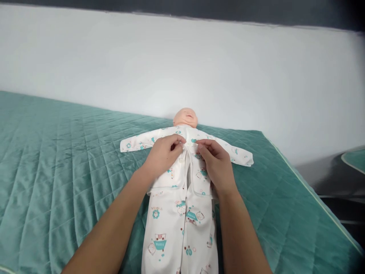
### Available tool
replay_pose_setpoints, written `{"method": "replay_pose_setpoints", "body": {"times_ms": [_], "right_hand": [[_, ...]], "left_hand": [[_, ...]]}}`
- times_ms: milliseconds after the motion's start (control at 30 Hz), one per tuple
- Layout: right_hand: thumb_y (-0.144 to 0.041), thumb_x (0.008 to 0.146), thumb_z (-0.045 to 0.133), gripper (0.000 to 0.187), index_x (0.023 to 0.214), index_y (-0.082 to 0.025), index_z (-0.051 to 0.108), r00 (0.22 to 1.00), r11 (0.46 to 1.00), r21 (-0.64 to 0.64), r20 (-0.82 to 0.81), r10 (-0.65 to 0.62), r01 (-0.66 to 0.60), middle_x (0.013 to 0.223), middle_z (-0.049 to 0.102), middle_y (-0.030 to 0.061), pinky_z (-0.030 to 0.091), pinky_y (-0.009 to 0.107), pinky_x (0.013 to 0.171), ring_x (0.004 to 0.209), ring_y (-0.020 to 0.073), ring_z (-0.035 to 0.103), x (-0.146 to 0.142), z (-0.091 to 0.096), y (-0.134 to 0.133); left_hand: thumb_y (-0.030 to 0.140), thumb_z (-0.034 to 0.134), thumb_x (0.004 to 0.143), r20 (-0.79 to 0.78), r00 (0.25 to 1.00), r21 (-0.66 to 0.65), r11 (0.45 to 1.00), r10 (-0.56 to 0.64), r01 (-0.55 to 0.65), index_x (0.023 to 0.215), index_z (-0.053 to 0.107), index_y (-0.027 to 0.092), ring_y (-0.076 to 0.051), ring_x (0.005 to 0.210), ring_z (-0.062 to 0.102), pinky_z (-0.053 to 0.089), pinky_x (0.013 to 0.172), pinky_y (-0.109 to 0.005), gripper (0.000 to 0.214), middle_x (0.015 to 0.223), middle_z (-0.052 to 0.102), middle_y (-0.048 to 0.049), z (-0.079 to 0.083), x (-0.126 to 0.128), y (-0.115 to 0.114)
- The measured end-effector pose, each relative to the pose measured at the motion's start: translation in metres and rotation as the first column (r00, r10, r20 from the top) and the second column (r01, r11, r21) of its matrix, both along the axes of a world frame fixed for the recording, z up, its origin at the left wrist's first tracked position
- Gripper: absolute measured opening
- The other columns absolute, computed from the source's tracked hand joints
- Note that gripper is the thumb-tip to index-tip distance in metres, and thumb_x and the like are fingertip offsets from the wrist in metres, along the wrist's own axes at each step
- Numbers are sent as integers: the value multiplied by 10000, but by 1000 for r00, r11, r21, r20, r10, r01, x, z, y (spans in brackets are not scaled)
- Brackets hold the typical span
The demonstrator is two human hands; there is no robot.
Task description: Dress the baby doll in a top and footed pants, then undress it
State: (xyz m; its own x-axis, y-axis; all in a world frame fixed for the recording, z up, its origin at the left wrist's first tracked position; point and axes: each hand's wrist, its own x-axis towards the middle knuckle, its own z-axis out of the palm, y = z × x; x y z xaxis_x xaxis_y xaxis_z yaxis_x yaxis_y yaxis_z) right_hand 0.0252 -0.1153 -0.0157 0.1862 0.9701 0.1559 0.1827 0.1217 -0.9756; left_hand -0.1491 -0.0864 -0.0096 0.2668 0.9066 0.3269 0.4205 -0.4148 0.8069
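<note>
A baby doll [186, 117] lies on its back, dressed in a white printed baby jacket [174, 176] and matching trousers [168, 236]. Both sleeves stretch out to the sides. At the chest, my left hand [167, 152] is closed in a pinch on one front edge of the jacket. Just across from it, my right hand [215, 160] pinches the opposite front edge. Below my fingers the two jacket fronts part in a narrow gap, and a pale button [181, 161] shows on the left one. Exactly what lies between my fingertips is partly hidden.
Under the doll spreads a green quilted bedcover [85, 171], its pale-trimmed edge running down the right side. A white wall [176, 64] rises directly behind the doll's head. Part of another green surface [355, 158] shows at the far right.
</note>
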Motion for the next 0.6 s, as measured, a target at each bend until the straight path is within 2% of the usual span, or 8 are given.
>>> {"method": "replay_pose_setpoints", "body": {"times_ms": [133, 233, 333, 433, 600], "right_hand": [[-308, 874, 622, 142, 921, -236, 735, 994, 994, 103, 112, 8, -19, 868, 694, 7, 460, 298, 746, 770, 146, 576, -7, -1, 1], [-280, 873, 623, 130, 911, -231, 737, 991, 992, 122, 135, 7, -23, 868, 698, 3, 458, 307, 799, 808, 152, 588, -9, -1, 2], [-301, 874, 631, 119, 885, -220, 717, 994, 994, 104, 110, 4, -15, 833, 677, -3, 449, 297, 765, 778, 147, 573, -8, -2, 2], [-337, 879, 637, 144, 825, -210, 677, 991, 996, 89, 137, 0, -12, 775, 628, -14, 419, 280, 699, 718, 131, 526, -6, 0, 0], [-443, 918, 592, 308, 719, -210, 559, 930, 996, 12, 358, 75, -85, 651, 494, -38, 347, 273, 600, 620, 114, 423, -4, 13, -12]], "left_hand": [[159, 511, 871, -82, 996, 102, 994, 44, -35, 915, 677, 201, -162, 755, 569, 410, 735, -305, 177, 803, 668, -7, -5, 3, -1], [151, 515, 869, -122, 991, 162, 986, 57, -37, 896, 670, 200, -177, 798, 583, 415, 747, -315, 165, 820, 677, -16, -8, 4, 0], [139, 513, 870, -127, 990, 187, 982, 62, -38, 884, 658, 201, -178, 812, 581, 418, 751, -320, 158, 814, 669, -11, -9, 3, 0], [108, 519, 858, -60, 996, 177, 983, 59, -47, 876, 654, 201, -160, 809, 580, 427, 758, -308, 166, 839, 673, -1, -9, 1, -3], [129, 533, 870, 71, 997, 120, 992, 36, -44, 897, 675, 203, -132, 778, 575, 437, 741, -286, 162, 889, 694, 4, -8, -6, -8]]}}
